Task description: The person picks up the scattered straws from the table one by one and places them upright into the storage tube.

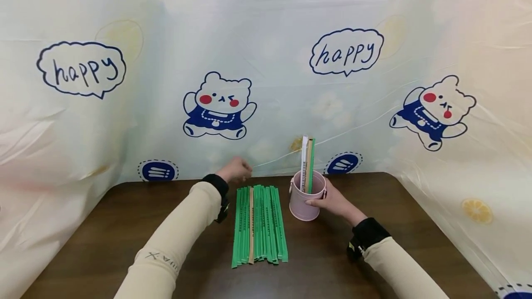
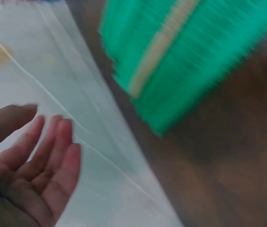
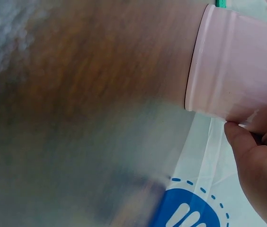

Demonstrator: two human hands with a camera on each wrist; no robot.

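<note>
My left hand (image 1: pixel 236 170) is past the far end of a row of slim green paper-wrapped sticks (image 1: pixel 262 225). Its fingers are loosely bent, and the left wrist view shows the hand (image 2: pixel 34 175) holding nothing. One brown stick (image 1: pixel 251 225) lies among the green ones, which carry dark print. My right hand (image 1: pixel 334 202) grips a small pink bucket (image 1: pixel 303 206) by its side, thumb toward me. A white stick (image 1: pixel 304 160), a brown one and a green one stand upright in it. In the right wrist view the bucket (image 3: pixel 247 66) is partly cut off.
The dark wooden table (image 1: pixel 324 266) ends at a patterned cloth (image 1: pixel 274 105) with bears and "happy" bubbles, hanging close behind and at both sides. The bucket stands right of the row of sticks, near the table's far edge.
</note>
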